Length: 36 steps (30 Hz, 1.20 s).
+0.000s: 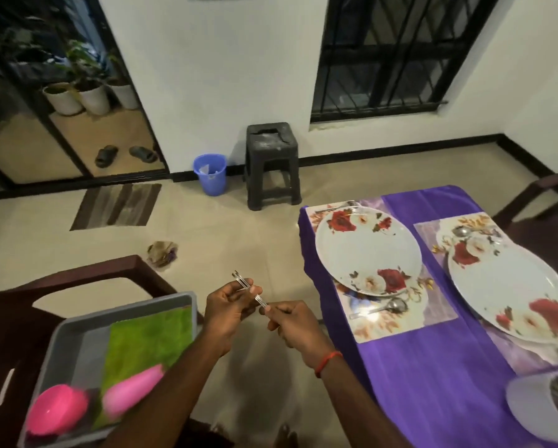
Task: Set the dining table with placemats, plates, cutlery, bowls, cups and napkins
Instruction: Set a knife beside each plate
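Both my hands hold thin metal cutlery (250, 291) over the floor, left of the table. My left hand (230, 303) grips the upper part, and my right hand (292, 323) pinches the lower end. On the purple tablecloth (413, 360) lie two floral placemats. The near placemat (391, 321) carries a floral plate (366, 250), a spoon (384, 309) in front of it and a fork (337, 206) behind it. The second placemat (433, 231) has another floral plate (510, 292) and a spoon (462, 231).
A grey tray (77, 328) on a dark chair at the lower left holds a green cloth (148, 347), a pink bowl (56, 410) and a pink cup (132, 389). A white container (530, 412) sits at the table's near right. A black stool (271, 163) and blue bin (210, 174) stand by the wall.
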Tool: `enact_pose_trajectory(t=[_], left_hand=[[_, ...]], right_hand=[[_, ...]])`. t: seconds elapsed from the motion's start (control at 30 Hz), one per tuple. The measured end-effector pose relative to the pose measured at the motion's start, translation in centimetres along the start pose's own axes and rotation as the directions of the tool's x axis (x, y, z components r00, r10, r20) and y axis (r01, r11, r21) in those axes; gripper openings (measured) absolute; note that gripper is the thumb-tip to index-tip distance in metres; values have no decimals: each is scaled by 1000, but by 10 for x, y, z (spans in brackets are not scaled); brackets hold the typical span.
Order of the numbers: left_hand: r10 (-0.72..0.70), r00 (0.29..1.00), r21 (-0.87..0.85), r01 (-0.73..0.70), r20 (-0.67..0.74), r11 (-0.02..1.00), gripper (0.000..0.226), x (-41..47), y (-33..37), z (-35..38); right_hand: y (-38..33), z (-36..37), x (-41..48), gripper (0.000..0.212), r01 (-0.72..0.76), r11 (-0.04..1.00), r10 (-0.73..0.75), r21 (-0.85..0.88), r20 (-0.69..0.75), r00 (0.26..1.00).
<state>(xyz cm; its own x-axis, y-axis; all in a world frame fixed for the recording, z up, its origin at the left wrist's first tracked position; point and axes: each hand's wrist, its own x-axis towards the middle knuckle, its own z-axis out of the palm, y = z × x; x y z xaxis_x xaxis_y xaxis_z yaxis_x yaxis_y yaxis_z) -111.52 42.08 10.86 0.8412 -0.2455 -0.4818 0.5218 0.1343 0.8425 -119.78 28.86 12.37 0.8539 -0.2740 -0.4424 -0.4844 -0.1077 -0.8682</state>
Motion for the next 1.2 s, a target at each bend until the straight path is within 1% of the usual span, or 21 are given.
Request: enact_pose_trajectory(t=[0.07,0.13,0.23,0.3,0.43,0.53,0.67,0.7,0.77,0.83,0.9,0.97,1.03,1.1,1.2], left_hand=[[-5,999,32,4,32,999,26,-1,-1,12],[-15,997,73,10,78,997,25,-2,-2,26],[-58,979,262,5,196,965,19,-10,-8,45],[-124,956,313,36,267,949,21,-14,-12,57],[-248,911,285,155,328,946,26,-9,-6,76],[-294,880,311,181,372,933,29,-1,-1,86],[-363,843,364,218,397,905,28,12,1,90],[-377,831,368,228,408,901,28,14,1,91],[-396,810,385,231,433,894,28,16,2,90],[-405,787,421,206,466,884,29,17,1,90],[-417,755,445,186,506,876,30,15,0,91],[-431,718,489,143,547,860,30,12,0,92],[-447,668,535,85,595,840,29,7,1,92],[-481,609,575,49,631,817,30,2,1,93],[-526,549,636,-13,650,772,30,1,-2,98]], right_hand=[[4,-8,-5,25,5,1000,-4,26,-49,999],[9,-15,-8,25,30,1000,-29,8,-119,993],[11,-23,-10,28,78,994,-94,-76,-242,966],[10,-27,-11,28,98,988,-130,-116,-309,942],[10,-27,-11,25,47,982,-116,-185,-384,916],[5,-26,-14,21,39,979,-121,-199,-418,900],[-1,-31,-18,18,8,981,-97,-195,-451,887],[-2,-32,-21,18,-6,976,-97,-218,-460,883],[-1,-33,-26,21,-64,948,-111,-312,-511,852],[1,-36,-33,23,-130,935,-101,-329,-600,794],[4,-38,-40,20,-148,953,-72,-264,-671,738],[9,-39,-44,13,-119,981,-26,-151,-719,695],[12,-40,-47,11,-92,995,27,-45,-750,661],[13,-42,-47,8,-82,994,104,67,-747,657],[16,-47,-47,10,-40,965,216,260,-697,684]])
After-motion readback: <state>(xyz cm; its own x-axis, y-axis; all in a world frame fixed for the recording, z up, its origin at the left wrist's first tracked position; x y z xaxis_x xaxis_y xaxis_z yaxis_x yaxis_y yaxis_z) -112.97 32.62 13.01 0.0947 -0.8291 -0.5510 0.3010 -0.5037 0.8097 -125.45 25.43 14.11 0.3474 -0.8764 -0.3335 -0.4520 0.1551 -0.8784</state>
